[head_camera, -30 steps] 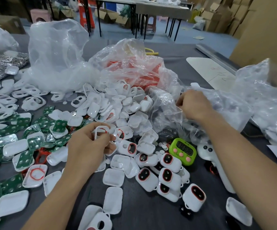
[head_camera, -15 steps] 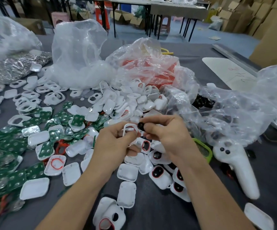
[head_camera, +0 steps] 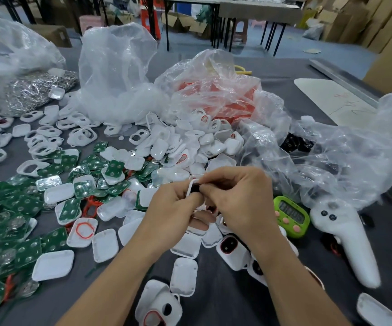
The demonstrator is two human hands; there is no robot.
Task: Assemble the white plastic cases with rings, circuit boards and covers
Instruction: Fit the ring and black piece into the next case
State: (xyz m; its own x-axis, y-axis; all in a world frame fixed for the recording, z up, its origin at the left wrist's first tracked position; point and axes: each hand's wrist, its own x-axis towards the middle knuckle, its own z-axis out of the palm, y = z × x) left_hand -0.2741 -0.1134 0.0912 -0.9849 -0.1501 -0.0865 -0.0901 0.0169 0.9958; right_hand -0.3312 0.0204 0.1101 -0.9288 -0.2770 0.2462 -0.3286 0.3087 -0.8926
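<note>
This is a small assembly workshop in a factory hall. The grey counter [head_camera: 218, 297] is covered with heaps of loose white plastic cases [head_camera: 190, 142], green circuit boards [head_camera: 23, 203] at the left, and large clear plastic bags [head_camera: 115, 74] of parts. More work tables [head_camera: 256, 10] stand along the top, and cardboard boxes [head_camera: 378, 20] are stacked in the upper right.
</note>
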